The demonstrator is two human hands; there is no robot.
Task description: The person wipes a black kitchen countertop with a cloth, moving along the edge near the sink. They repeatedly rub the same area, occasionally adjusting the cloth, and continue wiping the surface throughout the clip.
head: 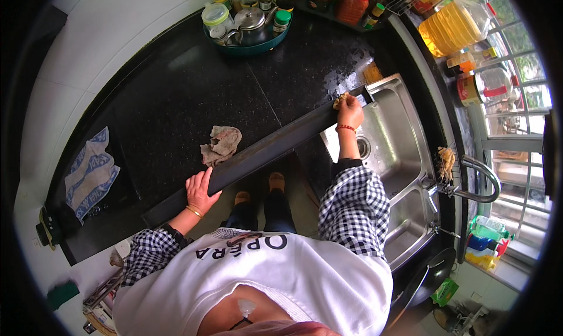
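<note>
A long dark flat panel [272, 142] lies slantwise along the front of the black countertop [176, 98], its far end reaching over the corner of the steel sink [391, 129]. My left hand [202, 193] rests on the near end of the panel, thumb and fingers spread over its edge. At the other end, my right hand [350, 111] grips a crumpled yellowish cloth [340, 101] against the panel. A wrinkled greyish-pink rag [223, 144] lies on the counter just behind the panel. Farther left is a blue and white towel [91, 175].
A teal tray [250, 50] holds a metal teapot [250, 26] and jars. Seasoning jars line the back. Wet patches [347, 78] shine behind the sink corner. A curved faucet [492, 177] stands at right, near a wok [426, 274] and a large oil jug [455, 27].
</note>
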